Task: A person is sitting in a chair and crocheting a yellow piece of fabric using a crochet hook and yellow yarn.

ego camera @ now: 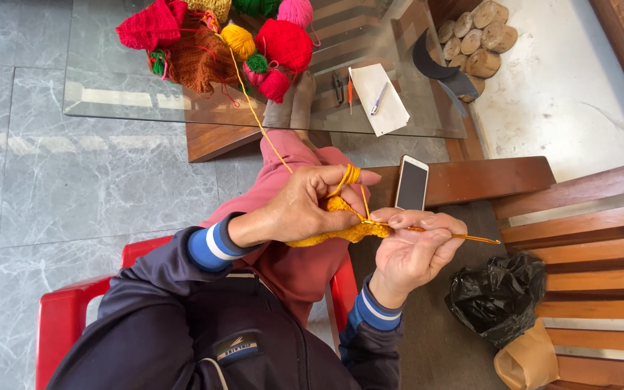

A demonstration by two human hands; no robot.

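My left hand [299, 207] holds a yellow crocheted piece [341, 230], with yellow yarn [254, 108] looped over its index finger. That strand runs up to a yellow yarn ball [237, 39] on the glass table [110, 87]. My right hand [414, 249] grips a thin golden crochet hook [464, 237], its tip at the edge of the yellow piece. Both hands meet above my lap, over pink trousers.
Red, green and pink yarn balls [283, 43] and brown knitted pieces lie on the glass table, with a paper and pen [378, 101] and scissors. A phone [412, 183] rests on a wooden armrest. A black plastic bag [498, 296] sits on the wooden bench. I sit in a red chair [66, 310].
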